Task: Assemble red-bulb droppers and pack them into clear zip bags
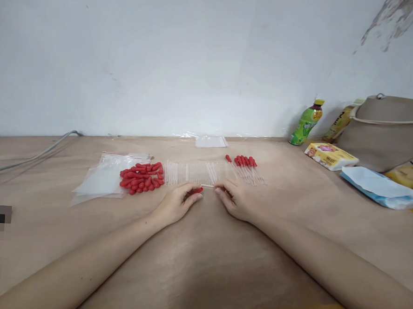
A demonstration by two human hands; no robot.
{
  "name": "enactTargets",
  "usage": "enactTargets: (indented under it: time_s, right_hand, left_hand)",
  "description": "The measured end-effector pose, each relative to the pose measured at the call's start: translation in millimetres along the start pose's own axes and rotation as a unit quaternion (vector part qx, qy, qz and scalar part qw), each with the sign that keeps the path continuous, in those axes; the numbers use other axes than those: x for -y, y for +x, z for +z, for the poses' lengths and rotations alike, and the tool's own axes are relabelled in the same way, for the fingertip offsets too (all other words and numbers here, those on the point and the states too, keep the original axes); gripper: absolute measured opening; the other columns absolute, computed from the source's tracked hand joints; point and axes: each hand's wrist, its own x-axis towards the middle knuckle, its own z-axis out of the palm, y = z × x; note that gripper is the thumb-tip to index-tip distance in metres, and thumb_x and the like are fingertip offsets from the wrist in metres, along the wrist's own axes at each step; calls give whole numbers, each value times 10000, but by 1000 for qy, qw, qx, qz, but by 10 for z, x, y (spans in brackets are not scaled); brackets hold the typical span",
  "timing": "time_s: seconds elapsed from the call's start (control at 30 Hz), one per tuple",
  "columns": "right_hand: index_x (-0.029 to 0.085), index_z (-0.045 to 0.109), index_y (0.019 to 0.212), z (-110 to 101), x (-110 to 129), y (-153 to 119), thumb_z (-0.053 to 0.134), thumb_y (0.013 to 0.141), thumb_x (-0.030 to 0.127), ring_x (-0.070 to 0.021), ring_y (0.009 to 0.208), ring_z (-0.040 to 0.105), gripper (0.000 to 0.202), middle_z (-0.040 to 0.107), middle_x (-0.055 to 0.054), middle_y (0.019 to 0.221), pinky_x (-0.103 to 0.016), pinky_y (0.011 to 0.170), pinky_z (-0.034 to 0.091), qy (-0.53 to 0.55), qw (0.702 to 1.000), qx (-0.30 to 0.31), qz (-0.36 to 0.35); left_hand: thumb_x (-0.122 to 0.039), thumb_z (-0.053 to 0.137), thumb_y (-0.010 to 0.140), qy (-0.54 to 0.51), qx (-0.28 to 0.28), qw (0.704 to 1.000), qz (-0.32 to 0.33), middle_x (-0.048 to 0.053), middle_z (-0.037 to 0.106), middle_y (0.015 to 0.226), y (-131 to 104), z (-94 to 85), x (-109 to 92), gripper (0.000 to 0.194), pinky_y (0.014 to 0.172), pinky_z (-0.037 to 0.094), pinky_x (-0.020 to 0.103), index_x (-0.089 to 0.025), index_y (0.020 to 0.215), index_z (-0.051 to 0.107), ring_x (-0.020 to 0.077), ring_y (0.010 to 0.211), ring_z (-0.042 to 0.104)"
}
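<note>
A: What do the hands hold?
B: The left hand (179,202), thumb and fingers drawn together, grips a red bulb (197,190); the right hand (237,200), fingertips pinched, holds a clear tube (208,186) at two o'clock from the left. Whether the tube's tip enters the bulb cannot be told.
A: How might they handle?
B: The bulb appears light, soft and grippy, best held around its body; the tube, light, stiff, slick and probably brittle, best pinched near its end.
A: The pose?
B: Forearms (109,251) reach across the tabletop (199,270) from eight and four o'clock, hands facing each other.
A: Beyond?
B: Loose red bulbs (140,178) lie at ten o'clock from the left hand, a tube row (187,172) near one; bulb-topped droppers (247,162) at twelve from the right.
</note>
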Motion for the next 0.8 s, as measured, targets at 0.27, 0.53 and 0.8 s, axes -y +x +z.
enactTargets:
  time_s: [0.27, 0.53, 0.8]
  right_hand:
    - [176, 611, 894, -31, 13, 29, 448, 856, 230, -129, 706, 548, 176, 633, -38, 785, -259, 674, 408, 26, 999, 27, 3]
    - [220, 641, 934, -23, -205, 25, 445, 867, 246, -132, 716, 564, 208, 661, -22, 841, -327, 764, 320, 20, 993, 109, -32]
    - [218, 650, 906, -38, -161, -4, 434, 853, 206, -128, 667, 529, 222, 653, -14, 771, -321, 710, 229, -123, 986, 77, -77]
  left_hand:
    - [-294, 510, 845, -35, -28, 999, 1, 12, 660, 848, -4, 36, 57, 173, 674, 473, 253, -187, 933, 613, 144, 748, 600]
    - [-276, 438, 882, -40, 37, 997, 59, 31, 655, 877, -29, -17, 19, 205, 742, 468, 282, -190, 906, 623, 155, 809, 597]
    - [-277, 460, 877, 34, 36, 996, 78, 12, 629, 791, -35, 3, 15, 179, 656, 444, 240, -188, 886, 615, 131, 707, 578]
